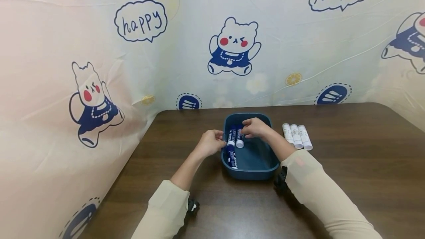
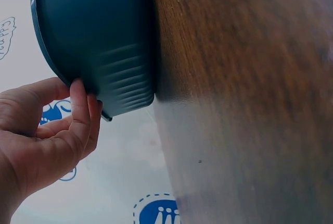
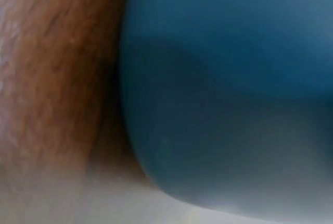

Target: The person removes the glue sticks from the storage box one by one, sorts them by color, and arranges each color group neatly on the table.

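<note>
A dark blue basket (image 1: 254, 174) stands on the table, with several blue-and-white markers (image 1: 232, 158) along its left side. My left hand (image 1: 210, 144) pinches the basket's left rim; the left wrist view shows the thumb and fingers of that hand (image 2: 49, 135) at the edge of the basket (image 2: 99, 31). Inside the basket, my right hand (image 1: 255, 128) has its fingers loosely bent beside the upright-lying marker (image 1: 239, 142) with a white end, close to its right side. The right wrist view holds only the blurred basket wall (image 3: 218, 114); the right fingers are hidden there.
Three white tubes (image 1: 296, 136) lie side by side on the brown table (image 1: 358, 150), right of the basket and close to my right forearm. Behind the table hangs a pale cloth (image 1: 192, 65) with printed bears.
</note>
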A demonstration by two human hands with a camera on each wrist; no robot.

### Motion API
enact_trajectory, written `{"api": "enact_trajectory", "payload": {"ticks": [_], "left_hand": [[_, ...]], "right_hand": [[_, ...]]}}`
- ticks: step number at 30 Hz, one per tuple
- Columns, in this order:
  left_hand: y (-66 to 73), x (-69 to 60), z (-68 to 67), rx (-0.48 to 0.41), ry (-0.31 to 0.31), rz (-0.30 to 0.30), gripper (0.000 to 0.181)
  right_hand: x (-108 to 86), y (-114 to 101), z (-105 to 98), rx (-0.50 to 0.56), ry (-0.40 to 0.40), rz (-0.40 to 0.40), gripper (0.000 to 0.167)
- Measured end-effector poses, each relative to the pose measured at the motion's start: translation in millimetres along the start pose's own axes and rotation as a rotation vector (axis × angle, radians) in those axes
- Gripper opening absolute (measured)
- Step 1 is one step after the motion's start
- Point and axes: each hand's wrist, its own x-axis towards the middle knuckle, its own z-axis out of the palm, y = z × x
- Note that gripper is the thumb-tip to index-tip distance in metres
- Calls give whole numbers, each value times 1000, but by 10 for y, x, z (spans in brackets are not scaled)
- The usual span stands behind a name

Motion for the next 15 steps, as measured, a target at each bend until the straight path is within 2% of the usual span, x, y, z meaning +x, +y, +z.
{"api": "enact_trajectory", "payload": {"ticks": [15], "left_hand": [[-4,4,2,-6,-18,-42,40]], "right_hand": [[59,66,75,-34,1,73,59]]}}
